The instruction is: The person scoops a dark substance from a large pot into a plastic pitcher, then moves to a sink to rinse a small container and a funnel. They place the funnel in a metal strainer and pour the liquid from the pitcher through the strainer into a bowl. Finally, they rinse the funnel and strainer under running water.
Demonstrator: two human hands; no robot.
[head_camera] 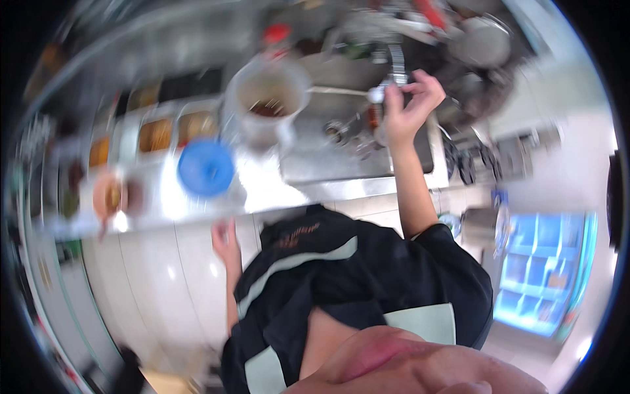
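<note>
My right hand is raised over the sink, thumb and fingers apart. It is right beside a shiny ribbed metal part, perhaps of a tap; blur hides whether they touch. Just below the fingers are blurred small glass or metal items in the sink. My left hand hangs low by the counter's front edge, fingers loosely bent, nothing visible in it. Nearest to it on the steel counter lies a round blue lid. A large whitish plastic bucket with something brown inside stands left of the sink.
Food pans are set into the counter's left part, behind an orange-pink cup. A red-capped bottle stands behind the bucket. Pots crowd the far right. A lit glass-door refrigerator stands to my right.
</note>
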